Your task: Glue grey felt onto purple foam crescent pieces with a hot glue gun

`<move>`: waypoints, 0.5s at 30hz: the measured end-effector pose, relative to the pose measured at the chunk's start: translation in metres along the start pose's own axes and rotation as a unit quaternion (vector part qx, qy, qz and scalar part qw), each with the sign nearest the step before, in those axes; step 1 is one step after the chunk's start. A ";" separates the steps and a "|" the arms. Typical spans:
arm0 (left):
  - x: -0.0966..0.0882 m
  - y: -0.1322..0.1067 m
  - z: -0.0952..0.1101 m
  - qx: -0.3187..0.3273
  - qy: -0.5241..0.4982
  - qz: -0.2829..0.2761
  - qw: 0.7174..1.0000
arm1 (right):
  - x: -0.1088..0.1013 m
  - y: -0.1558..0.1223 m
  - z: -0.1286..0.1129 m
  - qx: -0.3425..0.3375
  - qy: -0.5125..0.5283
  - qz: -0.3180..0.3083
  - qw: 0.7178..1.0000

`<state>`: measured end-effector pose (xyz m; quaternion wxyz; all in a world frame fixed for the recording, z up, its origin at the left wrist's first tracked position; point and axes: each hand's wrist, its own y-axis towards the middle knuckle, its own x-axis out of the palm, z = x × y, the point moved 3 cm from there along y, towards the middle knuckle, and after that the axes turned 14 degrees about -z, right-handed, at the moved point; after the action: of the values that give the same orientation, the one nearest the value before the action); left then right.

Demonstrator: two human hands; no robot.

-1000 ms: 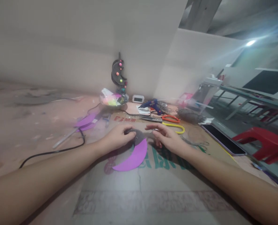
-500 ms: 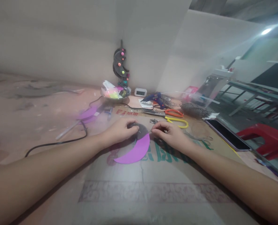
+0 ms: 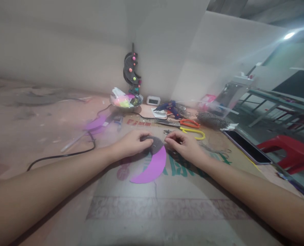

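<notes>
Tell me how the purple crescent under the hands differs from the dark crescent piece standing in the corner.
The purple foam crescent lies flat on the cardboard sheet, while the dark crescent ornament stands upright by the wall. The purple one is plain, with a dark grey patch at its top; the dark one carries small coloured balls. The left hand presses the purple one; nothing touches the dark one. Both are curved moon shapes.
</notes>
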<state>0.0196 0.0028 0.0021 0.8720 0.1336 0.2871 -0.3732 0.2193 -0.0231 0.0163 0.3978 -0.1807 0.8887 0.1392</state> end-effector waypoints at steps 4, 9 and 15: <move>0.000 0.000 0.001 0.002 -0.019 -0.013 1.000 | 0.002 0.000 0.002 -0.002 0.009 0.001 1.000; -0.002 0.000 0.001 -0.014 -0.063 0.009 0.998 | -0.006 0.000 0.005 -0.013 0.073 0.078 0.994; -0.005 0.000 0.001 -0.001 -0.078 0.046 0.996 | -0.008 -0.004 0.001 0.004 0.096 0.013 0.995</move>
<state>0.0170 0.0052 0.0065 0.9081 0.1162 0.2122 -0.3419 0.2261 -0.0250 0.0211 0.3092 -0.1796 0.9258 0.1226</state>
